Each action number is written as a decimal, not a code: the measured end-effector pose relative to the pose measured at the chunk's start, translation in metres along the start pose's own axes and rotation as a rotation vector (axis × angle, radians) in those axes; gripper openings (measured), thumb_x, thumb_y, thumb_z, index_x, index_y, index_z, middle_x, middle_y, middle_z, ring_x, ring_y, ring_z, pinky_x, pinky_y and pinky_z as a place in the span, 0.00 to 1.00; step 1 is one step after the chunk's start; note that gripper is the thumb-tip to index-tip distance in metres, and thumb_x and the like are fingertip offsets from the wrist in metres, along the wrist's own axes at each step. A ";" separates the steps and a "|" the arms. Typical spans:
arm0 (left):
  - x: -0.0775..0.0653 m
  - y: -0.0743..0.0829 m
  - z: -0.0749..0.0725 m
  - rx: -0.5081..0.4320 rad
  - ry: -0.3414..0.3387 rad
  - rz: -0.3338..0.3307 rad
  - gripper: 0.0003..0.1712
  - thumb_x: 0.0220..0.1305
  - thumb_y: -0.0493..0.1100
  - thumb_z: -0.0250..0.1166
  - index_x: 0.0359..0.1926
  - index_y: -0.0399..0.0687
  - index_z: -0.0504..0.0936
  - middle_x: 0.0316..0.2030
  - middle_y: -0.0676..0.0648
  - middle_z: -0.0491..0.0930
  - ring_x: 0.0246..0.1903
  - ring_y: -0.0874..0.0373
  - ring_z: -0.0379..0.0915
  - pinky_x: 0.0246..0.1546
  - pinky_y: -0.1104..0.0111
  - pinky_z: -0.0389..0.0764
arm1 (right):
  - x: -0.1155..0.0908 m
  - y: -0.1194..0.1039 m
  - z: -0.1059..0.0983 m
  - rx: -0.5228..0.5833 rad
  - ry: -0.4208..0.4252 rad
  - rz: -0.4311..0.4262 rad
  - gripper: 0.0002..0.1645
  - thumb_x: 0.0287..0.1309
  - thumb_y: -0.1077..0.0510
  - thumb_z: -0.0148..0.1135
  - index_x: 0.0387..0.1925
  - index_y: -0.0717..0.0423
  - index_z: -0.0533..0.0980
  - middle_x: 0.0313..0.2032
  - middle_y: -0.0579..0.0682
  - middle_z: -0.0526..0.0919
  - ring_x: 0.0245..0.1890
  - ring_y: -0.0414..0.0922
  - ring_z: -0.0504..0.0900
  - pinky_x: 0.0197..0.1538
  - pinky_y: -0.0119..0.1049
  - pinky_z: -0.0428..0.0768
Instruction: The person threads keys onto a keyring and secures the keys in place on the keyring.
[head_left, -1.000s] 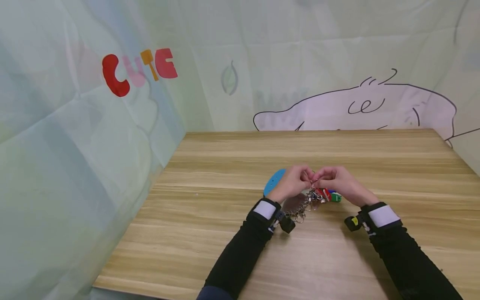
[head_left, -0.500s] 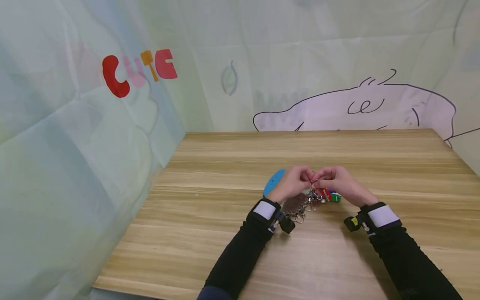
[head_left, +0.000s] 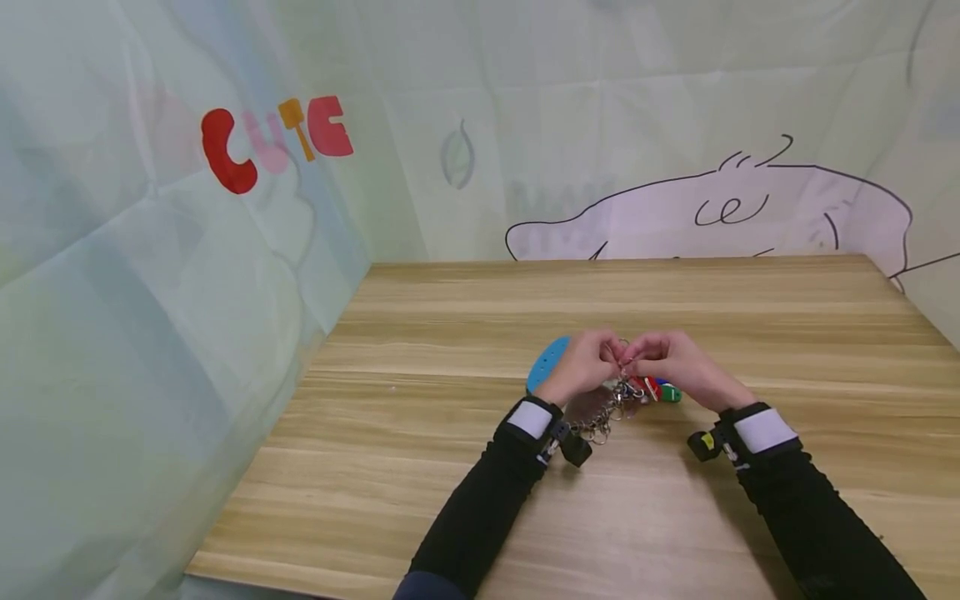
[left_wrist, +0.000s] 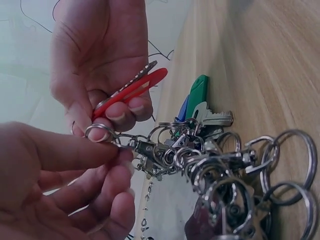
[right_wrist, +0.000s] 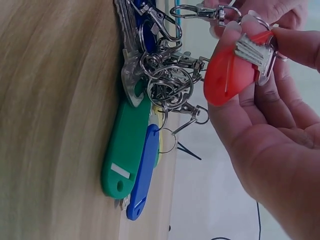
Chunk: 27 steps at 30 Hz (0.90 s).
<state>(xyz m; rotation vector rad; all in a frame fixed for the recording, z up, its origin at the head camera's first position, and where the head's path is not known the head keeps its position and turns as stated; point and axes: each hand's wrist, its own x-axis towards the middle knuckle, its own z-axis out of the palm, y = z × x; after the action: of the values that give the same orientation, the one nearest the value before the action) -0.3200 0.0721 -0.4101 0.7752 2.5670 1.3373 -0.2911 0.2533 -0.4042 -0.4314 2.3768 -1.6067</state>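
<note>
My left hand [head_left: 588,362] and right hand [head_left: 678,367] meet fingertip to fingertip over the table. In the left wrist view, my left thumb and finger pinch a small metal key ring [left_wrist: 102,131] linked to a swivel clasp [left_wrist: 150,147]. My right hand grips the same ring from the other side. A red key tag [right_wrist: 227,75] and a silver key [right_wrist: 255,52] hang from it against my right fingers. Below, a tangle of rings and clasps [right_wrist: 170,85] lies with a green tag [right_wrist: 125,150], a blue tag [right_wrist: 142,175] and more keys.
A blue disc with small holes [head_left: 546,367] lies behind my left hand, partly hidden by it. A dark reddish piece [head_left: 588,407] sits under the chain of rings. The wooden table [head_left: 420,467] ends at a printed cloth backdrop [head_left: 420,167].
</note>
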 end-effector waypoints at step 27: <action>-0.001 0.000 -0.003 -0.065 -0.011 -0.024 0.05 0.54 0.28 0.64 0.33 0.38 0.81 0.28 0.42 0.84 0.22 0.66 0.74 0.23 0.79 0.74 | -0.001 0.000 -0.001 0.033 -0.005 -0.019 0.15 0.61 0.63 0.59 0.46 0.71 0.74 0.34 0.42 0.86 0.36 0.36 0.81 0.43 0.30 0.80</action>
<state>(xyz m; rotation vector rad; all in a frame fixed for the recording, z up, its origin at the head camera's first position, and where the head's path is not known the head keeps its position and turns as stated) -0.3201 0.0692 -0.4080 0.7360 2.5032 1.3979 -0.2907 0.2544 -0.4039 -0.4523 2.3461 -1.6484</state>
